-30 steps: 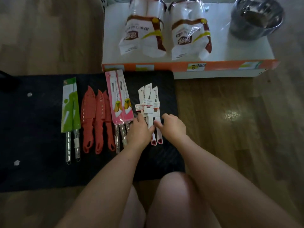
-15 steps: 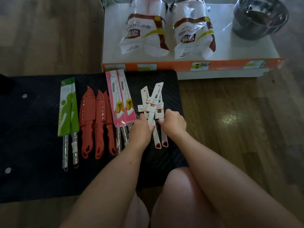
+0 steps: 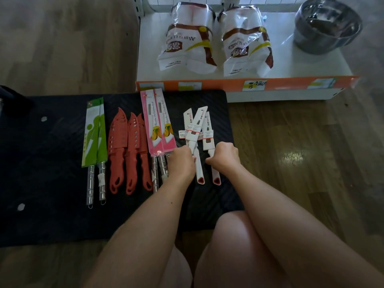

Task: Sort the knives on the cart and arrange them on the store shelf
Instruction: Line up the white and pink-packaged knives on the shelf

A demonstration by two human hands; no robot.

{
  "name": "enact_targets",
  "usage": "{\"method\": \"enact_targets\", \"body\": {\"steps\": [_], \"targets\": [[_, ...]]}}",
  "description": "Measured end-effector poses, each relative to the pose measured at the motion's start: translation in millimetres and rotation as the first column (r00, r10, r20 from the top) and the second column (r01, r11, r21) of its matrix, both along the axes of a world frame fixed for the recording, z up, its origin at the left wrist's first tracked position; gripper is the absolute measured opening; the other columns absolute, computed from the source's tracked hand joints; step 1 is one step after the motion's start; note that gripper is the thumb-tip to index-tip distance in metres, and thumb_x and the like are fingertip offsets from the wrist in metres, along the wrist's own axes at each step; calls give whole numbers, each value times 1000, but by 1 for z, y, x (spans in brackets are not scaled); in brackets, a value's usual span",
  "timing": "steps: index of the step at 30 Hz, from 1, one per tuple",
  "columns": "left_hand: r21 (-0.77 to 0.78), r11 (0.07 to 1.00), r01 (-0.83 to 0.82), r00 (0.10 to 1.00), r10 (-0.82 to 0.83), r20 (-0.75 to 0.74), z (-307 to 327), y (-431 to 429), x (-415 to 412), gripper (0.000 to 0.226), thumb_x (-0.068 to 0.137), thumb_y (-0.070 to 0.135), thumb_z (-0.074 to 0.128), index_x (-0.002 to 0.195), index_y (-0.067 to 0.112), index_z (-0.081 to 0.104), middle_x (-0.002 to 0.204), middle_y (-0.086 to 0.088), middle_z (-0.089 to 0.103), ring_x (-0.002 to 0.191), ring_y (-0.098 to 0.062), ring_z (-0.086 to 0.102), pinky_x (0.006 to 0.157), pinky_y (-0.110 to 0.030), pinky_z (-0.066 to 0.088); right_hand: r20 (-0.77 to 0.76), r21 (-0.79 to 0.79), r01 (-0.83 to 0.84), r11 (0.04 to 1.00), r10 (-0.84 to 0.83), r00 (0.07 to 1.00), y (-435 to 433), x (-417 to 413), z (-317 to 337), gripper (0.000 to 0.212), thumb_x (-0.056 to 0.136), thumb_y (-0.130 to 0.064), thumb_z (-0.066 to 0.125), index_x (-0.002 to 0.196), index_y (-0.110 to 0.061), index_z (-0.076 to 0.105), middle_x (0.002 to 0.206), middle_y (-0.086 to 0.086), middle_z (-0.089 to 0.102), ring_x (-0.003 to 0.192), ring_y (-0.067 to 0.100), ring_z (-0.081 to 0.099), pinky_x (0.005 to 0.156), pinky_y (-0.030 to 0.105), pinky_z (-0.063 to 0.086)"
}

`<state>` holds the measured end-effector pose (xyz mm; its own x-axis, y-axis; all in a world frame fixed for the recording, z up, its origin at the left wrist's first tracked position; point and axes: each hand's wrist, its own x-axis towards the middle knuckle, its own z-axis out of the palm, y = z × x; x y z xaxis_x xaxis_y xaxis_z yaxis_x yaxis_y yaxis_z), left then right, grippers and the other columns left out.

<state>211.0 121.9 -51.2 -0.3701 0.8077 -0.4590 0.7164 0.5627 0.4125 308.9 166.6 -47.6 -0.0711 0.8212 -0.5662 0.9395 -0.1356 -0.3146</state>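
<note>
On the black cart top [image 3: 52, 215] knives lie in groups: two in green sleeves [image 3: 95, 132], three red sheathed knives [image 3: 128, 142], two in pink sleeves [image 3: 158, 121], and three white knives [image 3: 199, 125] at the right. My left hand [image 3: 181, 161] grips the handle of a white knife that tilts to the right across the others. My right hand [image 3: 225, 156] closes on the handle of the rightmost white knife. The white store shelf [image 3: 291, 67] with an orange front edge lies just beyond the cart.
Two clear bags of white goods [image 3: 187, 38] and a steel pot [image 3: 326, 26] stand on the shelf. Wooden floor [image 3: 301, 152] surrounds the cart. My bare knees [image 3: 228, 256] are below the cart's near edge.
The white knives were lying parallel; my left hand has closed on one and tilted its tip to the right. My right hand has closed on another handle.
</note>
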Motion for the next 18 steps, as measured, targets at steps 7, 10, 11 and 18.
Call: {"method": "enact_targets", "body": {"steps": [7, 10, 11, 18], "targets": [[65, 996, -62, 998, 60, 27, 36, 4, -1, 21, 93, 19, 52, 101, 0, 56, 101, -15, 61, 92, -28, 58, 72, -33, 42, -42, 65, 48, 997, -45, 998, -4, 5, 33, 34, 84, -20, 66, 60, -16, 42, 72, 3, 54, 75, 18, 58, 61, 26, 46], [88, 995, -53, 998, 51, 24, 61, 7, 0, 23, 92, 19, 53, 102, -1, 57, 96, -12, 60, 85, -24, 56, 68, -30, 41, -71, 66, 60, 996, -56, 996, -5, 1, 56, 32, 84, -22, 67, 62, -15, 44, 73, 2, 53, 75, 16, 56, 61, 26, 44], [92, 994, -57, 998, 56, 22, 71, 7, 1, 22, 92, 20, 53, 101, -1, 57, 91, -10, 57, 81, -21, 53, 67, -29, 39, -85, 63, 66, 996, -60, 995, -5, 0, 66, 27, 83, -23, 67, 67, -13, 49, 78, 3, 56, 76, 17, 56, 61, 26, 44], [90, 985, -146, 987, 138, 86, 180, -9, -1, 21, 92, 20, 53, 94, 0, 59, 92, -11, 62, 82, -24, 57, 71, -36, 46, -125, 56, 120, 991, -112, 986, -19, 12, 185, 15, 83, -22, 68, 86, -10, 60, 97, 9, 66, 87, 20, 63, 74, 31, 54]]}}
